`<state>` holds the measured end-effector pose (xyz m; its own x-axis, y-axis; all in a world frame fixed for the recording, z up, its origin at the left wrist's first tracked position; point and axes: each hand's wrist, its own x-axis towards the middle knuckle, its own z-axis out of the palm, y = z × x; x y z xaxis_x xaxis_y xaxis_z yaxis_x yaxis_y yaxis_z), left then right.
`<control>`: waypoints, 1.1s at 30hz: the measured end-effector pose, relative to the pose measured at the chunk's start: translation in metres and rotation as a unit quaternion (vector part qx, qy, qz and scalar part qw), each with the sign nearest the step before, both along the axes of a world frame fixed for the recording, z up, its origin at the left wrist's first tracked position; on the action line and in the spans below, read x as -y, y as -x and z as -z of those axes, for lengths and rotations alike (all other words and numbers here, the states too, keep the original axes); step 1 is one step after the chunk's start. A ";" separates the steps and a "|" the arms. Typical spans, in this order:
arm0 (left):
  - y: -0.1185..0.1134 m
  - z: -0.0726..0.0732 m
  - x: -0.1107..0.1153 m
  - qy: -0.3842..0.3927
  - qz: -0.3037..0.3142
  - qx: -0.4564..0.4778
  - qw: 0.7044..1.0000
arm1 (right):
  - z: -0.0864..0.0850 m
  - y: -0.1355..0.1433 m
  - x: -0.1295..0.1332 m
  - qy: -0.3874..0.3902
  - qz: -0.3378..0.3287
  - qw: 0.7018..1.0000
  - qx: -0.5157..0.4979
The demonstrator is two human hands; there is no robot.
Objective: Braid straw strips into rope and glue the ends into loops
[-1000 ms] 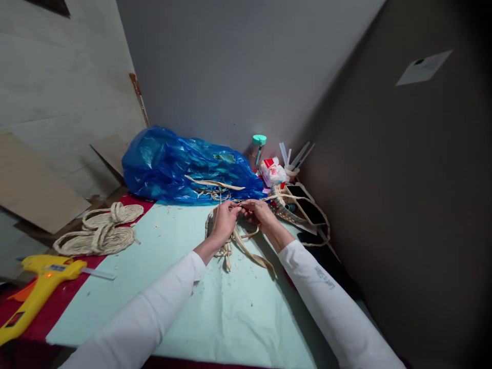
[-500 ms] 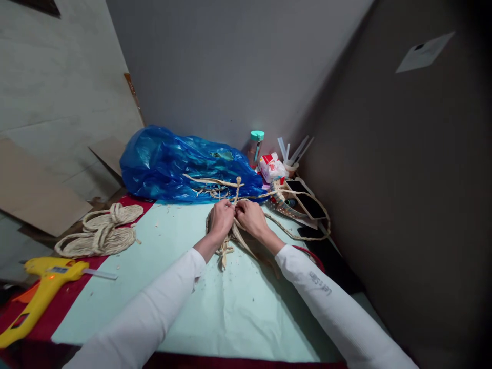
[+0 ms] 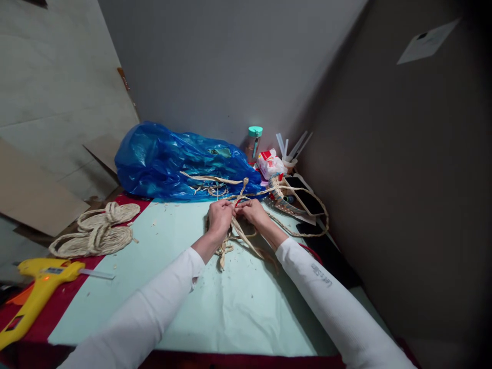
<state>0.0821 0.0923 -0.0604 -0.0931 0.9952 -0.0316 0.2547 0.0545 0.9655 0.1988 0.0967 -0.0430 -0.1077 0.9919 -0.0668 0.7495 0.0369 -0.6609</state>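
Honestly, from my remote seat, both hands look clamped: left hand (image 3: 221, 218) and right hand (image 3: 252, 212) each pinch the fibre strands (image 3: 242, 234), midway along the table (image 3: 184, 312) toward its far edge, just before the blue bag (image 3: 154, 159). If either pinch slackens, I reckon they could slip loose. The braided cord (image 3: 327, 218) loops toward the right edge by a dark-screened device (image 3: 307, 199), so tugging might snag it. Can't identify that red bit (image 3: 237, 203) between the hands; fingers hide where strands meet. Glue gun (image 3: 48, 277)'s handle runs off-frame.
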 end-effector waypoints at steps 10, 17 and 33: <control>0.003 -0.006 0.003 -0.042 -0.032 0.015 0.998 | -0.017 0.001 -0.002 -0.027 0.031 0.993 0.110; 0.004 -0.006 0.001 -0.062 -0.057 -0.029 0.996 | -0.020 0.009 0.006 -0.177 -0.040 0.965 0.191; 0.003 0.005 -0.011 -0.015 -0.064 -0.023 0.998 | -0.003 0.007 -0.006 -0.272 -0.111 0.915 0.275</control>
<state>0.0787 0.1034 -0.0653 -0.2201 0.9755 0.0054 0.2921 0.0606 0.9545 0.1918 0.1026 -0.0399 -0.4096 0.8523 0.3253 0.8974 0.4405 -0.0242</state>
